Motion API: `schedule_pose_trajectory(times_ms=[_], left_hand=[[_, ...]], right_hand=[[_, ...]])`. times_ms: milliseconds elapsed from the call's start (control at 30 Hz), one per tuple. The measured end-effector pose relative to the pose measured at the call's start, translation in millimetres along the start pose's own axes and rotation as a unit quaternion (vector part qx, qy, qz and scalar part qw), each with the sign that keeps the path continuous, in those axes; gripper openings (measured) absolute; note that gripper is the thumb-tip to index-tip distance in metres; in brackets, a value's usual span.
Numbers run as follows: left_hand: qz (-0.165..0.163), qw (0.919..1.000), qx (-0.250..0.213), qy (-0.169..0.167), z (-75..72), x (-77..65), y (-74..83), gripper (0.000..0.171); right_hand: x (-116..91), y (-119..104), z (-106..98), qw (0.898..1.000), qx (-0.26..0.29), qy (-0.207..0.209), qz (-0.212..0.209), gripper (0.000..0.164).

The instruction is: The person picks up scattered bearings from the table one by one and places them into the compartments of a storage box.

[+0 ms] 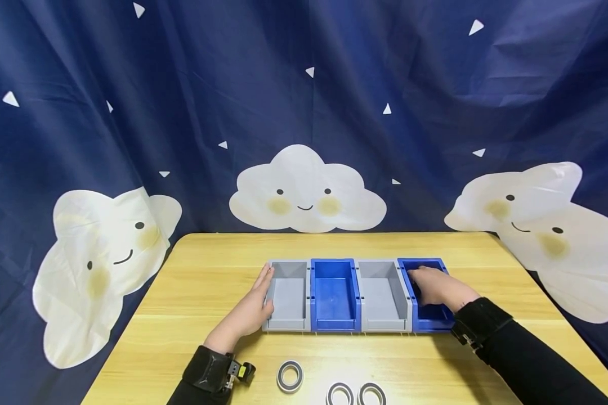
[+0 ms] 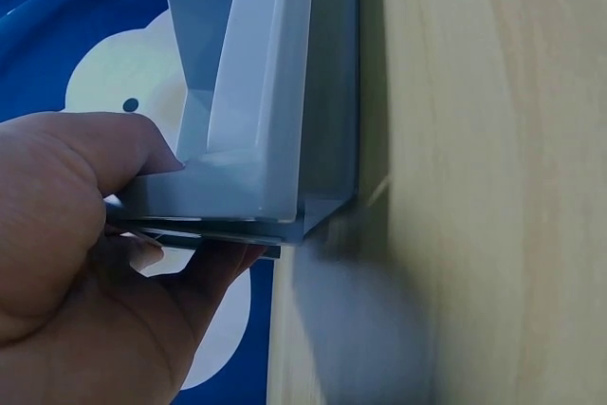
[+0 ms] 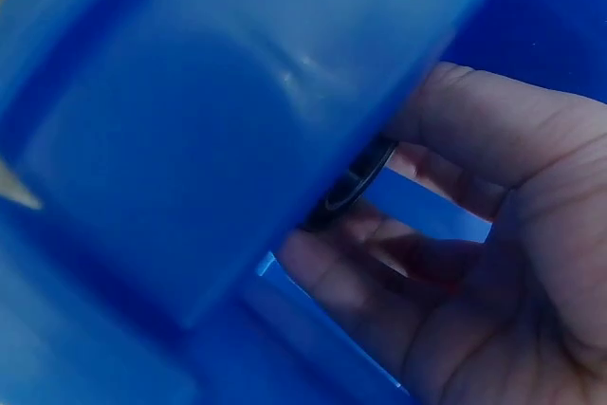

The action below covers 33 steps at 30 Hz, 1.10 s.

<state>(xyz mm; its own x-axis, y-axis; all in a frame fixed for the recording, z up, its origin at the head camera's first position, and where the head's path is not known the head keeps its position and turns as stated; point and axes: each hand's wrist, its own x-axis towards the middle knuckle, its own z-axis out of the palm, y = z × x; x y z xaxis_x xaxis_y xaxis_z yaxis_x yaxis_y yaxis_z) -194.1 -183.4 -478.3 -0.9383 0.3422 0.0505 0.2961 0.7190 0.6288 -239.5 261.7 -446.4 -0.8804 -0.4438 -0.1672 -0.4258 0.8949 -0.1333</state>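
Observation:
In the head view, my left hand (image 1: 250,306) is at the left side of the leftmost grey bin (image 1: 290,324). The left wrist view shows its thumb over the edge of that grey bin (image 2: 275,92) and its other fingers against the outside, gripping the wall. My right hand (image 1: 436,288) reaches down into the blue bin (image 1: 432,325) at the right end of the row. Seen from the right wrist, its thumb and fingers pinch a dark-rimmed bearing (image 3: 356,182), partly hidden behind the blue bin's wall (image 3: 209,139).
Between the end bins stand another blue bin (image 1: 334,325) and another grey bin (image 1: 387,325), side by side. Three ring bearings lie on the wooden table (image 1: 208,270) in front: one bearing (image 1: 281,384) at left, two close together further right. A navy curtain (image 1: 304,112) hangs behind.

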Motion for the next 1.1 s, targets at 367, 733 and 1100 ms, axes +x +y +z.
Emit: schedule_pose_trajectory(times_ms=[367,733,1100], left_hand=[[0.000,1.0000,0.001,-0.001,0.4,0.7,0.1,0.074],[0.001,1.0000,0.003,0.000,0.5,-0.1,0.1,0.075],[-0.003,1.0000,0.003,-0.003,-0.2,0.2,0.7,0.075]], right_hand=[[-4.6,-4.4,0.7,1.000,-0.014,-0.006,0.019,0.062],[-15.1,-10.3,-10.3,0.999,-0.019,0.027,0.004,0.059],[-43.5,-22.2,-38.1,0.997,-0.027,0.069,0.006,0.041]])
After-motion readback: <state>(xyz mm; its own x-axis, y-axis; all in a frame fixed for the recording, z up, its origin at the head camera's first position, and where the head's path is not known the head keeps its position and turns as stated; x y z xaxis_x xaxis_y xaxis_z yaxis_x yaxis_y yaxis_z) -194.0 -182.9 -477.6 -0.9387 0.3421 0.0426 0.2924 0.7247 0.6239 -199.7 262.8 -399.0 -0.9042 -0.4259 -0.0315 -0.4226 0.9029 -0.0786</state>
